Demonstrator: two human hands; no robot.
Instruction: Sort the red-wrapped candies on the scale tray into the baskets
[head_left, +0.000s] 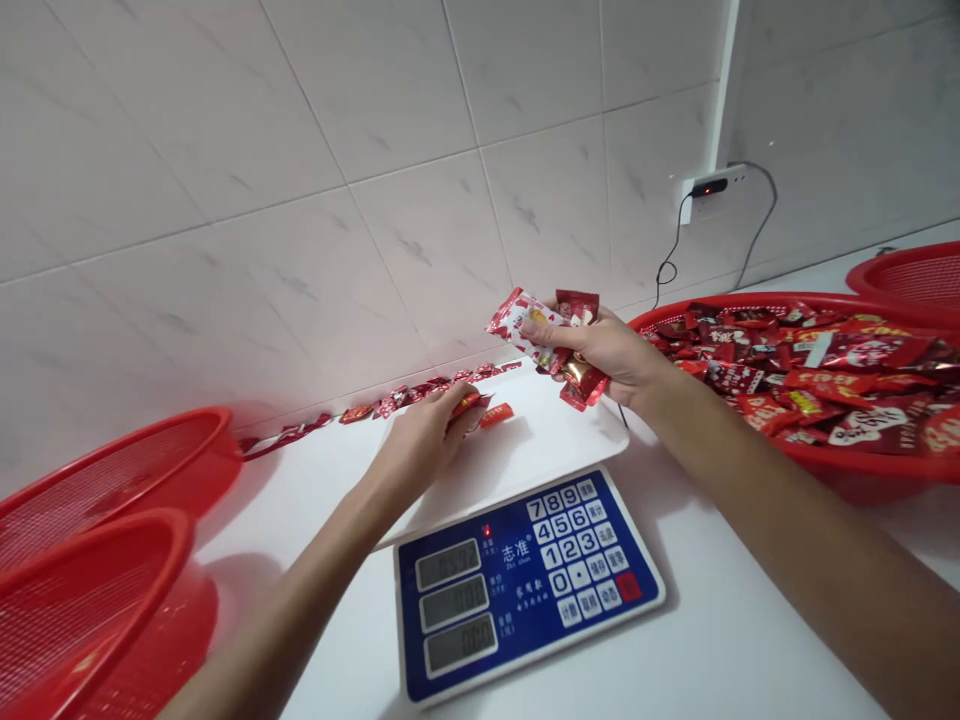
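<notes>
My right hand [611,355] is closed around a bunch of red and white candy packets [551,340], held above the far edge of the scale's white pan [540,440]. My left hand [424,435] rests on the pan with its fingers pinched on a small red candy [480,405] lying there. A row of red candies [390,400] lines the foot of the tiled wall behind the pan. The blue scale panel [525,580] with keypad and displays faces me.
A large red basket [832,460] full of red candy packets stands at the right, another red basket [907,275] behind it. Two stacked red mesh baskets [90,560] sit at the left. A black cable [671,265] hangs from a wall socket [709,190].
</notes>
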